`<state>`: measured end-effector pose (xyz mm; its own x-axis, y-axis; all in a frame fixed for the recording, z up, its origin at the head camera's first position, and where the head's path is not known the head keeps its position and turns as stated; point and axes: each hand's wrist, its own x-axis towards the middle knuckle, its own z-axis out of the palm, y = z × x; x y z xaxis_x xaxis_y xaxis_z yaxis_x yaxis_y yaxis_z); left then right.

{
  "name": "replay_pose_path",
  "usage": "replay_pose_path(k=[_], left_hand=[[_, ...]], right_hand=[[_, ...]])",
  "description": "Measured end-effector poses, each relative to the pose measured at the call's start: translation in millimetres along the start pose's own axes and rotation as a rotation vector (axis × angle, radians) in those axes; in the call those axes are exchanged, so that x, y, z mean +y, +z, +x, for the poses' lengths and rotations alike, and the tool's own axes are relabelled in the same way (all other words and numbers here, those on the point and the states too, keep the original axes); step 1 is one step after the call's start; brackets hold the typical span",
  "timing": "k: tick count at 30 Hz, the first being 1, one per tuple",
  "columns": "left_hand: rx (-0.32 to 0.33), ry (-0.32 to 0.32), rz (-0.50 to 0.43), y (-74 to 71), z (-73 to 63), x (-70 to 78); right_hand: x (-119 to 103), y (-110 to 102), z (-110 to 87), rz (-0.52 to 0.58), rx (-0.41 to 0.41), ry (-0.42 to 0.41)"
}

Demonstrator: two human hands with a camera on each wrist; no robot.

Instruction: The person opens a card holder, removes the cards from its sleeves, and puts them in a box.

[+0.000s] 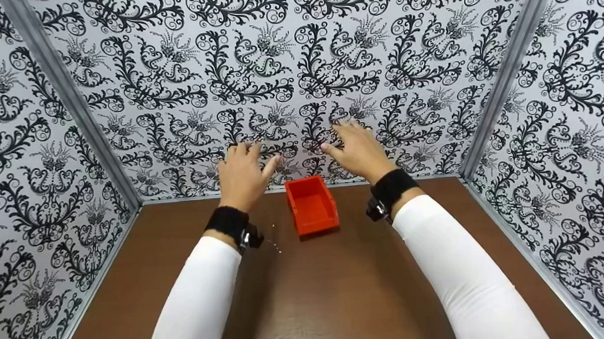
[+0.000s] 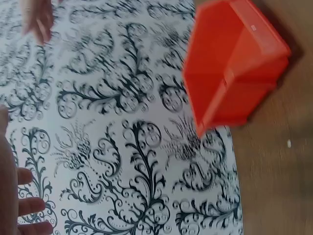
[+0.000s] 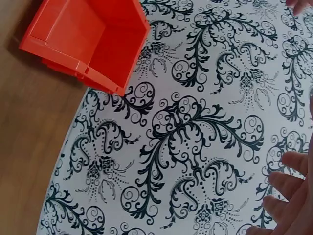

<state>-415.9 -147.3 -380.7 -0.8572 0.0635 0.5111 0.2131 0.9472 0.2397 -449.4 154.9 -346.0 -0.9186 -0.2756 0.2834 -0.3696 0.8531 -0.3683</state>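
A red plastic bin (image 1: 311, 205) sits on the brown table near the back wall, between and below the two hands. My left hand (image 1: 242, 172) is raised to the left of the bin, fingers spread and holding nothing. On the other side my right hand (image 1: 359, 150) hovers in the air, its thumb apart from the fingers, also with nothing in it. In the left wrist view the bin (image 2: 234, 63) shows at the upper right, with several left fingers (image 2: 32, 205) at the lower left edge. The right wrist view has the bin (image 3: 93, 41) at the upper left and the right fingers (image 3: 286, 186) at the right edge.
Black-and-white scroll-patterned walls (image 1: 287, 77) enclose the brown table (image 1: 319, 292) at the back and both sides. Grey metal strips (image 1: 504, 76) run along the corners. A few tiny light specks (image 1: 279, 251) show on the table left of the bin.
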Motion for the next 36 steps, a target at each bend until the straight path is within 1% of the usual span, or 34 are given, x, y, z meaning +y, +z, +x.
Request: replay_pose_path(k=[2, 4, 6, 9, 13, 16, 19, 22, 24, 27, 31, 34, 36], left_hand=[[0.009, -0.002, -0.014, 2.2, -5.8, 1.6], [0.009, 0.007, -0.031, 6.1, -11.2, 6.4], [0.001, 0.024, -0.051, 12.0, -16.4, 14.6], [-0.021, 0.068, -0.078, 22.4, -22.1, 32.1], [-0.062, 0.11, -0.092, 38.5, -29.8, 54.3], [-0.09, 0.133, -0.105, 53.4, -35.9, 68.3], [-0.106, 0.187, -0.115, 70.6, -42.5, 81.2], [-0.107, 0.257, -0.108, 87.4, -48.6, 94.0], [-0.12, 0.285, -0.101, 95.6, -52.0, 103.6], [-0.157, 0.298, -0.104, 105.9, -55.5, 118.3], [-0.207, 0.319, -0.106, 118.0, -61.7, 138.3], [-0.219, 0.348, -0.096, 126.7, -67.4, 150.6], [-0.23, 0.355, -0.091, 131.3, -71.9, 156.5]], right_hand=[[1, 2, -1.4, 0.008, 0.011, -0.016], [4, 4, -3.6, 0.012, 0.032, -0.02], [9, 6, -6.6, 0.019, 0.047, -0.017], [18, 7, -12.7, 0.025, 0.062, -0.007], [31, 12, -18.7, 0.026, 0.062, -0.004], [42, 18, -21.7, 0.032, 0.057, -0.002], [56, 25, -27.4, 0.048, 0.059, 0.013], [73, 29, -36.5, 0.041, 0.067, 0.046], [86, 28, -43.0, 0.025, 0.068, 0.078], [105, 25, -50.0, 0.004, 0.055, 0.14], [131, 18, -58.4, 0.003, 0.015, 0.231], [149, 16, -65.8, -0.015, 0.006, 0.266], [160, 18, -70.2, -0.035, 0.007, 0.275]])
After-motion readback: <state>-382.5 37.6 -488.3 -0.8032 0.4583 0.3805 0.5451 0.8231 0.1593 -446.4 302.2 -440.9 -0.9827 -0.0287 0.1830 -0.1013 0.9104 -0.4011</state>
